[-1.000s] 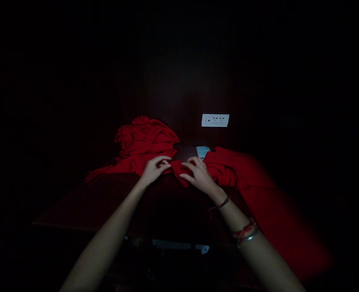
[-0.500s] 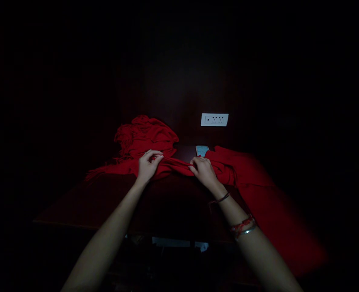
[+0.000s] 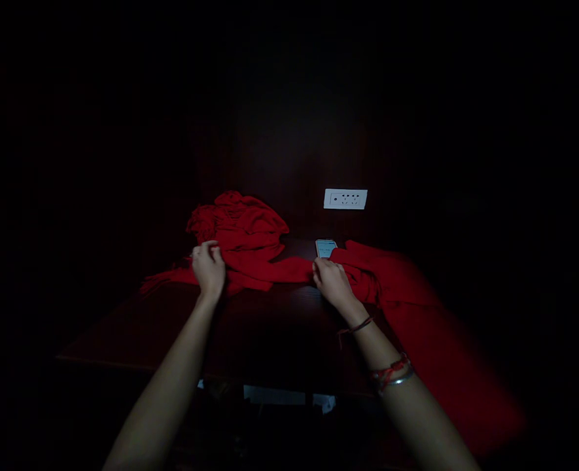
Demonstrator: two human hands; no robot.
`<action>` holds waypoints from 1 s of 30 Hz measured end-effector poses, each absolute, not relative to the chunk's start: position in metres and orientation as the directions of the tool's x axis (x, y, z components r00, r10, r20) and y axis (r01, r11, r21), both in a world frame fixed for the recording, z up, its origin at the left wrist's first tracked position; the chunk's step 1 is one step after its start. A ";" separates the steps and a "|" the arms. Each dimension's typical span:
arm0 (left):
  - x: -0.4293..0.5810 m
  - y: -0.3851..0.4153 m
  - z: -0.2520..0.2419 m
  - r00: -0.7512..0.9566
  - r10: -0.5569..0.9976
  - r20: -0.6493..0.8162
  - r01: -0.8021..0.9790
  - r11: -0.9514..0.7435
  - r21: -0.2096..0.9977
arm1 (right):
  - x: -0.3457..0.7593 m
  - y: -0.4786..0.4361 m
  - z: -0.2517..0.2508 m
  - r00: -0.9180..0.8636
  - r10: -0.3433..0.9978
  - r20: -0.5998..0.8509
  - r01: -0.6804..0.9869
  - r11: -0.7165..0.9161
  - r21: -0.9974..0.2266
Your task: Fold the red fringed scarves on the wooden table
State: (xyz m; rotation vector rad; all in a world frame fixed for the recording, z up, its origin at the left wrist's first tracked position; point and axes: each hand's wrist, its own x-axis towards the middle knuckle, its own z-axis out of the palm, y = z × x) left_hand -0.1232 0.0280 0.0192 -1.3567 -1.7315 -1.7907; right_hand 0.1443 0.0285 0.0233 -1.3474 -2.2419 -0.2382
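A long red fringed scarf [image 3: 289, 269] is stretched sideways across the dark table, with loose fringe at its left end. My left hand [image 3: 209, 269] is at the scarf's left part, fingers bent and closed on the cloth; the fingertips are partly hidden. Closed on the same strip farther right is my right hand [image 3: 332, 281], just in front of a lit phone [image 3: 325, 248]. Between the hands the strip lies fairly flat. Behind it on the left, a bunched heap of red fringed cloth [image 3: 250, 222] touches the strip.
More red cloth [image 3: 431, 340] spreads over the right side and hangs past the table [image 3: 137, 340] edge. A white socket plate [image 3: 345, 199] is on the dark wall behind. Pale objects [image 3: 274, 394] show below the front edge. The surroundings are very dark.
My left hand has moved left along the scarf, and the gap between my hands has widened. The strip between them looks broader and smoother. My right hand has stayed nearly in place.
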 end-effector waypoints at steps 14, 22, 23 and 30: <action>-0.098 0.034 0.005 0.136 0.841 0.523 0.969 -0.223 0.106 | 0.153 0.039 0.014 -0.293 0.870 0.397 0.954 0.291 0.066; -0.108 0.026 0.017 -0.289 0.680 0.674 0.878 -0.092 0.469 | 0.226 0.031 0.051 0.278 0.463 0.841 0.935 0.069 -0.347; -0.109 0.028 0.016 -0.287 0.698 0.656 0.884 -0.072 0.463 | 0.233 0.031 0.050 0.322 0.478 0.817 0.926 0.020 -0.377; -0.086 0.032 0.006 0.119 0.727 0.676 0.903 -0.362 0.231 | 0.187 0.022 0.037 0.048 0.815 0.577 0.990 0.036 -0.133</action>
